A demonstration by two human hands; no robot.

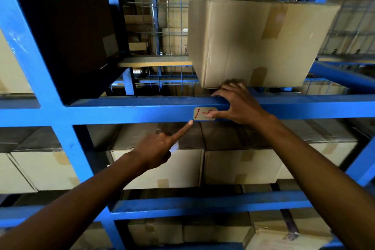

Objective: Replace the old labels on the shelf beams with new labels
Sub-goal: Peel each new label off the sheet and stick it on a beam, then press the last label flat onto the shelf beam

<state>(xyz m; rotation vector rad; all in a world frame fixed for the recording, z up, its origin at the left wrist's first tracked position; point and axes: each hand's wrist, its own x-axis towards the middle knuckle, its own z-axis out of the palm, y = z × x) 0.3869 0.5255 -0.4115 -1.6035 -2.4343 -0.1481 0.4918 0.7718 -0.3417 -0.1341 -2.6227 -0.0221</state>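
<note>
A tan label [199, 113] with red writing sticks on the front of a blue shelf beam [125, 110] at the middle of the head view. My right hand [238, 104] rests on the beam, fingers draped over its top edge, and its thumb presses flat on the label's right part and hides that part of the writing. From below, my left hand [160, 148] points its index finger up, the tip touching the label's lower left corner. Its other fingers are curled around a small white paper scrap [175, 146].
A taped cardboard box [257, 42] stands on the shelf just above my right hand. A dark box [77, 42] sits at the upper left. Rows of cardboard boxes [233, 166] fill the lower shelves. A blue upright [46, 87] stands at the left.
</note>
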